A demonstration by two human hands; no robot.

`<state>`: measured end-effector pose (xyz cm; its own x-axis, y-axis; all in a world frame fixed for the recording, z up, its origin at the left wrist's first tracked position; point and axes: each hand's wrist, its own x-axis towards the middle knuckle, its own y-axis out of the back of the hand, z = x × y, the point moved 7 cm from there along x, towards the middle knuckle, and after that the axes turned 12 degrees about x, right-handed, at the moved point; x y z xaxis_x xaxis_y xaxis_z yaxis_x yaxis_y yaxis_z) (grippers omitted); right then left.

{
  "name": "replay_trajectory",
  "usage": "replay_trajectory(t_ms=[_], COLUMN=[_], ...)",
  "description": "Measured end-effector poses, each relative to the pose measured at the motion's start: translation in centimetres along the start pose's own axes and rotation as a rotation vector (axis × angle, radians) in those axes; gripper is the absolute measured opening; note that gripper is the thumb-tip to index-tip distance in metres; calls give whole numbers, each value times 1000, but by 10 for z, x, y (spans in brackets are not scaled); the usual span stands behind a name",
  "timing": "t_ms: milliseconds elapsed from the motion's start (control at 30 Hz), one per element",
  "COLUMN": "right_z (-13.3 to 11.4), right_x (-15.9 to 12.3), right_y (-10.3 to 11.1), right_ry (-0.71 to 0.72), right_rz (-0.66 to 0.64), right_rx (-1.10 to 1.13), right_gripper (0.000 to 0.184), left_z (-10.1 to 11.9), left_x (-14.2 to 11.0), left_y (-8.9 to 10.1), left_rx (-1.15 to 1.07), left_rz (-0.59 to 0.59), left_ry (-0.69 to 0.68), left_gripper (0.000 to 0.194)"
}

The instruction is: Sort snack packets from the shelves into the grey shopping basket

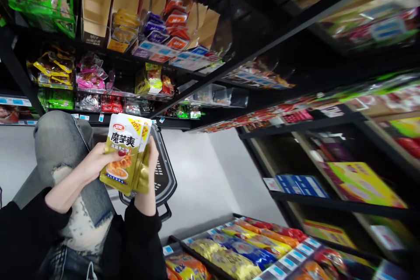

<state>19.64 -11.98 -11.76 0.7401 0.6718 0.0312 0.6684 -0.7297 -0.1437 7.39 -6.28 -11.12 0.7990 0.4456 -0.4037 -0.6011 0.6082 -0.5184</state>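
My left hand (95,164) is closed on a white-and-gold snack packet (123,140), its thumb with a dark red nail lying across the front. Behind that one, at least one more snack packet (143,170) of the same look is partly covered. My right hand (152,155) wraps round the right edge of these packets, most of its fingers hidden. Both hands are above my bent knees in torn jeans. Below and behind the packets stands a black shopping basket (169,179) on the floor, partly hidden by them.
Ahead, a black shelf (157,54) holds open cartons and bagged snacks with price tags. More shelving (315,203) rises on the right, partly blurred. A low rack (243,249) of bright snack bags stands at the lower right. Pale floor (200,170) lies between them.
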Motion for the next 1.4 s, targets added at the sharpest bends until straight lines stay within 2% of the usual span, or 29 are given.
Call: replay_trajectory(t_ms=[67,133,200,267,367,467,533,700,867,1033,1200,1300,1333,1400], right_z=[-14,-24,-29,-30,-30,-30,-29,-25,-22,-29,-32,-24,-19,-10], right_x=[0,-3,-9,-16,-25,-27,-25,-22,-22,-25,-27,-19,-14,-4], right_y=[9,10,-2,-18,-32,-36,-35,-32,-31,-26,-16,8,14,20], right_ry=[-8,-11,-13,-8,67,101,93,45,-2,95,163,84,18,-123], right_rz=[59,88,43,-6,-33,-76,-117,-175,-154,2,165,285,274,159], right_rx=[100,234,308,322,226,-11,-105,-104,20,33,98,340,471,772], right_gripper=[26,38,47,47,46,67,74,68,60,42,22,14,13,13], left_z=[-1,-2,-1,0,2,5,3,-6,-3,2,2,2,1,1], left_x=[1,1,2,3,4,6,8,13,12,9,8,6,6,5], left_y=[1,2,1,0,7,20,25,25,22,23,24,25,25,24], left_rx=[9,6,6,15,78,192,232,120,92,186,120,75,59,19], left_rz=[41,68,68,64,111,238,287,245,200,208,269,318,321,307], left_ry=[5,-1,-16,-37,-82,-170,-218,-217,-214,-231,-195,-170,-161,-139], left_gripper=[36,37,37,38,39,41,44,61,43,33,37,37,36,35])
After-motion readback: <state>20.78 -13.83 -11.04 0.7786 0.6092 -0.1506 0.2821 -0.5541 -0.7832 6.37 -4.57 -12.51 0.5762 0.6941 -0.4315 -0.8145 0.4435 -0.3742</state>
